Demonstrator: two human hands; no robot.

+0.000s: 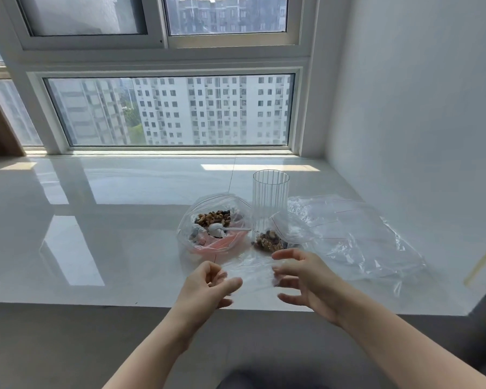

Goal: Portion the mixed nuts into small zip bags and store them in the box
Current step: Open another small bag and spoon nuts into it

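Clear plastic, thin and nearly invisible, is stretched between the two hands at the near edge of the glossy white surface (96, 192): it looks like a small empty zip bag (253, 272), though its outline is hard to make out. The left hand (208, 287) has its fingers curled, thumb and forefinger pinching the bag's left edge. The right hand (306, 284) has its fingers spread and half bent around the bag's right edge; whether they actually grip the plastic I cannot tell. Just beyond the right fingers lies one small bag (281, 234) already holding a portion of mixed nuts (268, 241), its mouth open and leaning against one tall ribbed glass (270, 200). To the left of the glass, just beyond the left hand, sits one large open bag (208, 209) with the bulk nuts (213, 216) at its far side and one white spoon (219, 229) resting inside, handle pointing right. To the right of the glass lies a loose heap of clear empty bags (357, 237); their number cannot be counted. A window (169, 110) runs along the far edge.
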